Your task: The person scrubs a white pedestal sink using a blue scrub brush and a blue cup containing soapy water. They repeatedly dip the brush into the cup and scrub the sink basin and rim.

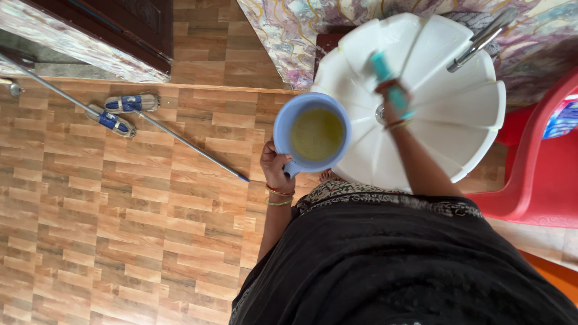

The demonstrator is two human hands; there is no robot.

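— Mop (120, 114) on the wood-pattern floor (120, 241) to the left, is that all that lies about?

— One mop, its long metal pole running from upper left down toward the middle, two blue-trimmed pads beside it. A red plastic chair (536, 174) stands just right of the white basin (457, 120), and one metal tap (481, 39) juts over the basin's far rim.

— What stands in the way?

— The person's dark garment (409, 265) hides the floor below the basin.

— And the hands?

— Two. The left hand (274, 165) is closed round the handle of one blue mug (313, 135), held upright just beside the basin's left edge, yellowish liquid inside. The right hand (394, 99) grips one teal brush (388, 81) over the basin's middle.

— Which way does the brush point?

— Its long axis runs up and slightly left, away from the person. The motion blurs it, so I cannot tell which end bears the bristles.
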